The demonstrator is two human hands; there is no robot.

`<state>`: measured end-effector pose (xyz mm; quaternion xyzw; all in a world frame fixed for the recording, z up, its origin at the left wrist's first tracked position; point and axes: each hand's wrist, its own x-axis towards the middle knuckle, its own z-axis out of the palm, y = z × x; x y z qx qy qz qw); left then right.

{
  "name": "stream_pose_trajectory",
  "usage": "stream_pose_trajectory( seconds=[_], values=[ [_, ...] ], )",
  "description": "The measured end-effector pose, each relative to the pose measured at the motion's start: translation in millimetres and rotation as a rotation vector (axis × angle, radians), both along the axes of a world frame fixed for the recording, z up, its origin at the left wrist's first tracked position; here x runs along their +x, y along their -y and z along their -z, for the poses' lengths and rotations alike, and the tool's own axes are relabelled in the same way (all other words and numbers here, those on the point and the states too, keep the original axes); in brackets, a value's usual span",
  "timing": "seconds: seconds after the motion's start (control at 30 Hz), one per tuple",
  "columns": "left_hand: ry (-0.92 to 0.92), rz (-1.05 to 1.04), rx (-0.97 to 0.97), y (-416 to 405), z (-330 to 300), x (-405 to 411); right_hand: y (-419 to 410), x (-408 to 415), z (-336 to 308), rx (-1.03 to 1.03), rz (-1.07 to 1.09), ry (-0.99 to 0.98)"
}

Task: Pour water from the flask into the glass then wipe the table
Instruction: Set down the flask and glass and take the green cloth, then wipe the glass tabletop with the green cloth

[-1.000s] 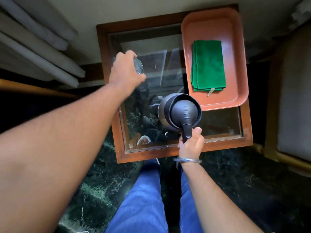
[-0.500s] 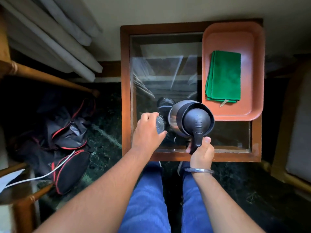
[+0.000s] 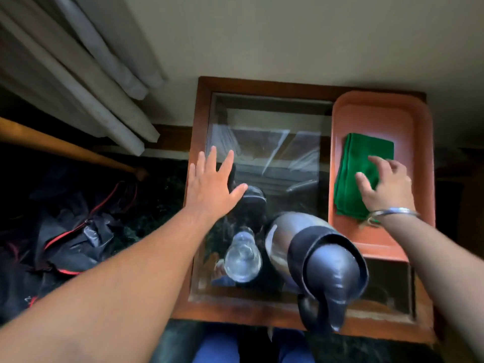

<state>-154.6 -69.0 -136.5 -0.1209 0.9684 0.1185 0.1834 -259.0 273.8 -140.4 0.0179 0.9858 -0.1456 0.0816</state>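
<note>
Steel-bodied and topped with a dark plastic lid and handle, the flask (image 3: 318, 260) stands upright on the near part of the glass-topped table (image 3: 195, 307), with its handle pointing toward the person and no hand on it. Just beside it on the left stands the clear glass (image 3: 243, 259), also upright on the glass panel; the two are close together, though whether they touch cannot be told from above, and how much water the glass holds is hard to judge through the blur. Farther back and to the right, an orange-pink tray (image 3: 416, 132) lies on the table along its right side, and a folded green cloth (image 3: 353, 174) rests inside it. The right hand (image 3: 385, 184), with a metal bangle (image 3: 392, 213) on its wrist, is over the cloth with its fingers spread and curving down onto the fabric; the grip is not closed around it. The left hand (image 3: 212, 187) is spread flat with fingers apart over the left edge of the table, holding nothing; whether the palm presses on the frame or hovers just above it cannot be told. Beyond the table to the left, pale curtain folds (image 3: 86, 82) hang down, and a black bag with red trim (image 3: 68, 242) lies on the dark floor. Blue trousers (image 3: 217, 349) show at the bottom edge.
</note>
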Motion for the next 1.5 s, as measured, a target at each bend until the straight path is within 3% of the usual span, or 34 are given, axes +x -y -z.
stream_pose_trajectory(
  seconds=[0.1, 0.23, 0.37, 0.53, 0.7, 0.77, 0.87, 1.0, 1.27, 1.33, 1.43, 1.5],
  values=[
    [0.07, 0.111, -0.093, 15.5, 38.3, -1.2, 7.1, -32.7, 22.3, 0.095, 0.091, 0.08],
    [-0.04, 0.12, -0.109, 20.4, 68.7, 9.7, 17.8, -35.0, 48.6, 0.241, 0.194, -0.027],
    [-0.134, 0.115, -0.113, 22.0, 80.2, 9.8, 23.2, -38.8, 54.6, 0.233, 0.237, -0.143],
    [-0.095, 0.128, -0.108, 23.0, 75.8, 10.2, 32.3, -37.3, 22.9, 0.043, 0.211, -0.174],
    [-0.075, 0.112, -0.123, 24.9, 70.6, 10.6, 79.0, -37.4, -24.8, -0.273, -0.143, -0.315],
    [-0.084, 0.07, -0.123, 30.0, 69.4, 16.7, 107.9, -42.0, -25.9, -0.204, -0.218, -0.244],
    [-0.103, 0.04, -0.094, 33.0, 74.0, 33.7, 141.9, -42.9, -3.4, 0.097, -0.292, -0.032],
    [-0.124, 0.022, -0.07, 33.6, 80.0, 37.9, 169.2, -45.9, 38.2, 0.15, -0.405, 0.183],
    [-0.184, -0.024, 0.018, 37.4, 81.4, 38.7, 205.0, -113.0, 53.7, 0.266, -0.459, 0.051],
    [-0.175, -0.031, 0.036, 37.1, 78.9, 38.9, 219.3, -89.9, 49.7, 0.293, -0.644, -0.027],
    [-0.181, -0.046, 0.066, 37.6, 76.4, 39.0, 189.5, -2.2, 53.4, 0.193, -1.319, 0.024],
    [-0.181, -0.044, 0.074, 37.9, 76.7, 38.4, 159.6, -9.5, 50.1, 0.217, -1.592, 0.109]
  ],
)
